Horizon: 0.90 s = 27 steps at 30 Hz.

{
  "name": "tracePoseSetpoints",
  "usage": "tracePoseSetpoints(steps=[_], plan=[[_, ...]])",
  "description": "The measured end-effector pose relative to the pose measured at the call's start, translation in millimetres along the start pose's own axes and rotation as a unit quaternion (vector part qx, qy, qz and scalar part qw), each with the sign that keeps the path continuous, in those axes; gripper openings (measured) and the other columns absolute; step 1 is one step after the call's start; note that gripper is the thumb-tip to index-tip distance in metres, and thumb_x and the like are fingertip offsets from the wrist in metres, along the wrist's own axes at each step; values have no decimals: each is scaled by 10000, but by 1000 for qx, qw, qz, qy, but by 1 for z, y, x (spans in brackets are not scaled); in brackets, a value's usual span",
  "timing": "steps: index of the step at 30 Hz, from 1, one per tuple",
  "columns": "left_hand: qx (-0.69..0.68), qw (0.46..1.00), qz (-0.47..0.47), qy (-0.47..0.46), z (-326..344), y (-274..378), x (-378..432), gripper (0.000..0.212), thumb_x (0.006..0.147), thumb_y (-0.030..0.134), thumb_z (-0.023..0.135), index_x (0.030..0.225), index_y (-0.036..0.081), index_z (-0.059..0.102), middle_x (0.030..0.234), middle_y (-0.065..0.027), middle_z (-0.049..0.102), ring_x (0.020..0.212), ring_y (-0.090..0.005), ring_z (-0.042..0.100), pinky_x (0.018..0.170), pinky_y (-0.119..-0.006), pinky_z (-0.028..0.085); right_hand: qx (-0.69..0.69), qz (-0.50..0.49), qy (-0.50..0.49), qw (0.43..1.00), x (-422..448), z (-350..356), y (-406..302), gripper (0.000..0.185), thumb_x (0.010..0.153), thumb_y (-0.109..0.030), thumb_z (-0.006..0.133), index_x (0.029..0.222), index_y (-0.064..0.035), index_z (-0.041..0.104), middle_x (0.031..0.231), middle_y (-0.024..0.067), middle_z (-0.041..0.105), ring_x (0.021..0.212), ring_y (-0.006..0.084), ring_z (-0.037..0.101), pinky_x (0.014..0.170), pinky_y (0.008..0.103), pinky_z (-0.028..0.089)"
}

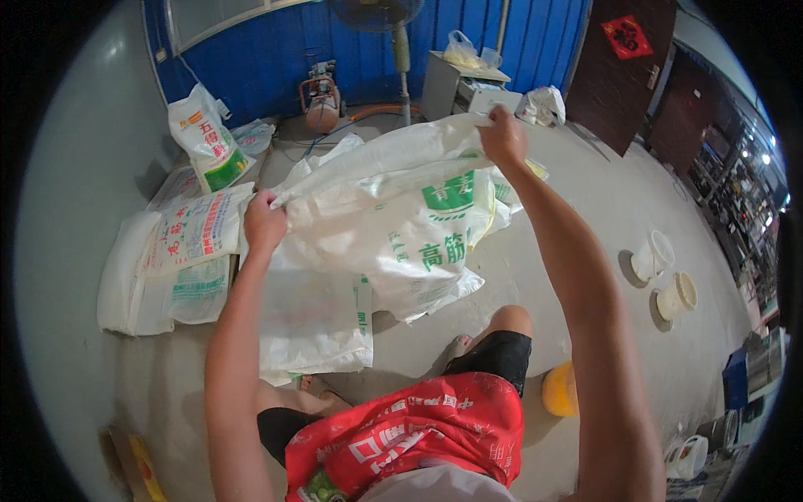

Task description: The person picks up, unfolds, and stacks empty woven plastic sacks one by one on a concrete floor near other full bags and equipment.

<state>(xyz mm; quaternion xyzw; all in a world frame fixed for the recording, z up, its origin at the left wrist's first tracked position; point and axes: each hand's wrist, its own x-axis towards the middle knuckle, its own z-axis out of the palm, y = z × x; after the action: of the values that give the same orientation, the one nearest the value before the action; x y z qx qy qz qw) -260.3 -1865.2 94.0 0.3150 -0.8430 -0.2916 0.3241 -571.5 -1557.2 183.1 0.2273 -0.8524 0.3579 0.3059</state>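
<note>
Between my two hands a white woven plastic sack [376, 219] with green printing is stretched out above the floor. My left hand [265, 221] is closed on one corner of its upper edge. Farther out and higher, my right hand [504, 139] pinches the other corner. The sack's lower part hangs down and hides some of what lies beneath. Under my left forearm, flattened white sacks [313, 326] lie in a pile. More folded sacks [197, 232] with red and green print are stacked left of my left hand.
A filled white sack [207, 138] stands at the left wall. Behind are an air compressor [322, 103], a pedestal fan [401, 56] and a drawer cabinet [439, 88]. Two white buckets [652, 257] [677, 296] and a yellow round object [560, 390] are on the right.
</note>
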Motion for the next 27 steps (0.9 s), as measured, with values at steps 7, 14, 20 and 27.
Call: tracePoseSetpoints(steps=[7,14,20,27], plan=[[-525,798,-289,-63,24,22,-2,227,789,196,598,955,42,578,933,-81,619,829,-222,603,713,-356,491,104,256,-338,899,12,-21,24,446,749,-388,649,978,-5,640,894,135,658,876,293,638,756,405,509],[-731,632,-207,-154,25,36,-22,259,814,67,546,1071,31,539,1041,-112,555,960,-242,544,882,-362,472,515,282,-391,709,10,-39,46,394,810,-30,574,1194,2,491,1157,167,541,1039,294,561,908,409,474],[-628,683,-365,70,72,6,-21,232,794,124,678,977,63,548,933,-82,518,850,-242,541,693,-322,514,598,249,-273,711,-5,-8,40,389,790,46,578,1165,15,482,1105,155,560,1007,297,566,891,402,478],[-721,544,-428,-34,84,73,-55,338,785,222,704,1033,85,519,851,-74,558,666,-208,522,604,-306,488,617,279,-250,692,-27,-8,28,403,774,58,585,1157,2,473,1086,141,575,964,261,576,832,361,493]])
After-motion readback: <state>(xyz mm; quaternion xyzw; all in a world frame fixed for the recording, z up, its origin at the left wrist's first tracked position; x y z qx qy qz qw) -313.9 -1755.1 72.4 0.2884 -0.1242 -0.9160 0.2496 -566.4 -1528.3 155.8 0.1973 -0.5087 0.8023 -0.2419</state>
